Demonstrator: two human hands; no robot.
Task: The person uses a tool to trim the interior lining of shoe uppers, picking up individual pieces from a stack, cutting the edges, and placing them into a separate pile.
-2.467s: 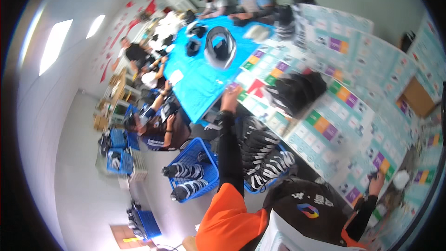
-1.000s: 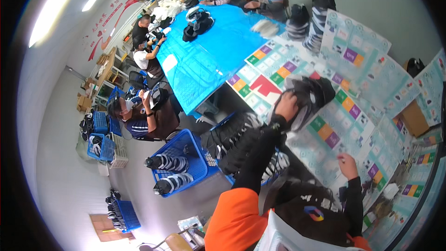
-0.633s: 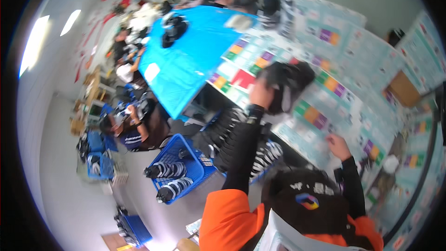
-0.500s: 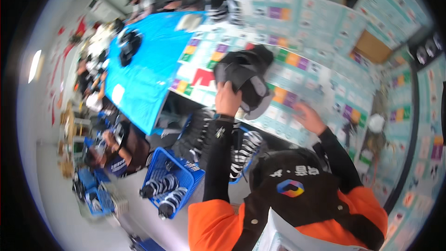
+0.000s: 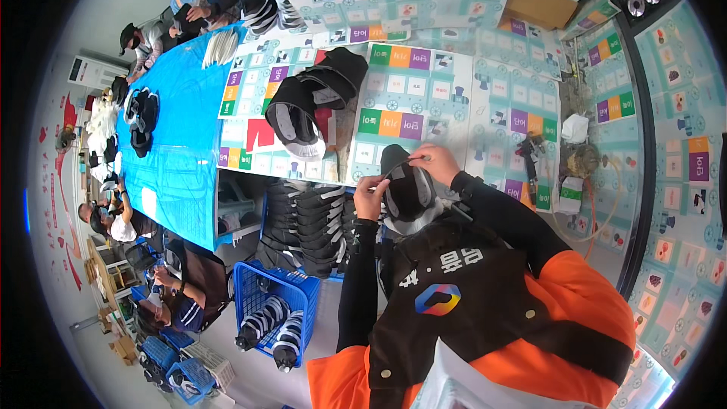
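Cap (image 5: 409,197) first: I have it between my two grips, low in the head view, at the near edge of the bench (image 5: 447,130) and just above the black apron (image 5: 454,273). My left grip (image 5: 369,198) is pinched on its left upper edge, thumb and fingertips together. My right grip (image 5: 436,163) comes over its upper right side, also pinched, on the dark edge at the top. The opening faces up toward my camera, so I see the dark inside; the rest of the cap hangs below both pinches. Its pale lower end lies near the apron, and I can't tell whether they touch. Beyond my left grip, well apart from it, two more caps (image 5: 295,120) lie one against the other on the printed sheets. Right of my right grip, a black tool (image 5: 528,167) lies on the bench.
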